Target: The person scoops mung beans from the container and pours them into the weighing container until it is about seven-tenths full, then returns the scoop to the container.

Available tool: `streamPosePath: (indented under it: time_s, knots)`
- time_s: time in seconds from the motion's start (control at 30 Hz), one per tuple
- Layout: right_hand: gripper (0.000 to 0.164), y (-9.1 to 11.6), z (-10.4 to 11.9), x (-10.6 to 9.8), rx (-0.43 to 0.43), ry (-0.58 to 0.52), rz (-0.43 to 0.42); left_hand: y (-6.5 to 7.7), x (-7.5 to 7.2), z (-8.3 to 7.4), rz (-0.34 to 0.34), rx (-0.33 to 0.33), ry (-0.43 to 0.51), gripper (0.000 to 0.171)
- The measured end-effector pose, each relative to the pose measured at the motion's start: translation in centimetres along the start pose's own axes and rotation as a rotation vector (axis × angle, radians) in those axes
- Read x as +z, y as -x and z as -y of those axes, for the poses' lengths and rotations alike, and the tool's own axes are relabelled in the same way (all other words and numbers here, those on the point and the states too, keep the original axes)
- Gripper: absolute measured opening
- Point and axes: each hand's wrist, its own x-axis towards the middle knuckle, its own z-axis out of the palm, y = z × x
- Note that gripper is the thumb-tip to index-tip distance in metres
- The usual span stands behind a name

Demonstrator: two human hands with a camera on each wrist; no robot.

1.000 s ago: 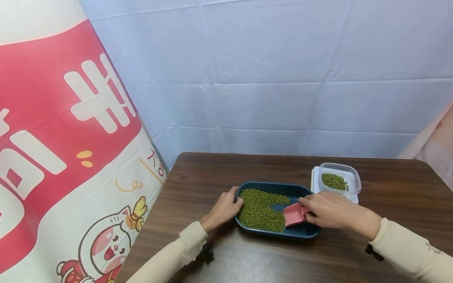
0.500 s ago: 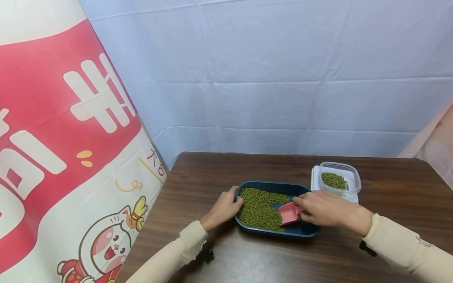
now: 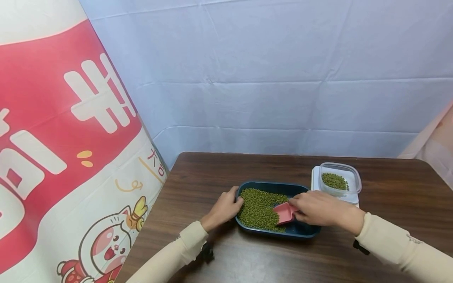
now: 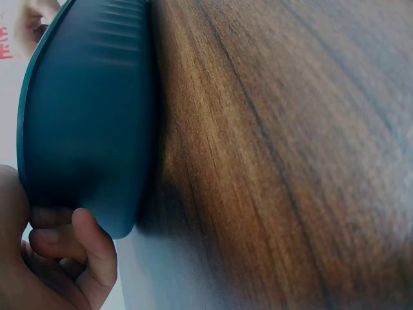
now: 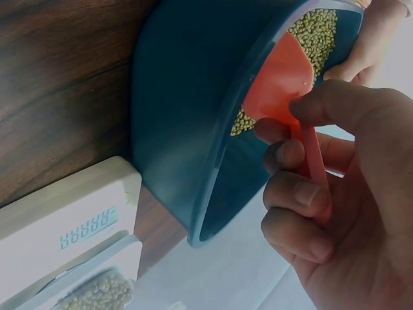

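Note:
A dark teal tray [image 3: 301,232] stands on the table, with green mung beans [image 3: 258,208] heaped over its left and middle parts. My left hand [image 3: 222,208] grips the tray's left end, thumb over the rim; in the left wrist view its other fingers [image 4: 97,248] curl against the outer wall. My right hand [image 3: 320,208] holds a pink scoop [image 3: 284,213] by its handle, inside the tray. The scoop's front edge meets the beans. In the right wrist view the fingers wrap round the scoop's handle [image 5: 315,161], the thumb on top.
Behind the right hand, a clear plastic container [image 3: 355,182] with some mung beans sits on a white kitchen scale [image 3: 315,179]. The scale's display [image 5: 89,227] is lit, but its digits are hard to read. A pale cloth [image 3: 262,106] hangs behind the brown table [image 3: 209,169].
My right hand and the scoop have moved left along the tray, and the scoop's front has pushed into the beans. The left hand, tray and container stay where they were.

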Motion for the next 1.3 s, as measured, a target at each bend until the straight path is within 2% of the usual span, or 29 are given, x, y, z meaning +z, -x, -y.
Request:
streamPosePath:
  time_s: [0.97,1.3]
  knots:
    - [0.010,-2.2,1.0,0.7,-0.046,-0.019,-0.014,-0.1,0.1,0.1,0.006,-0.019,-0.001,0.046]
    - [0.012,-2.9,1.4,0.9,-0.048,-0.023,0.021,-0.1,0.1,0.0,0.004,-0.027,-0.019,0.045]
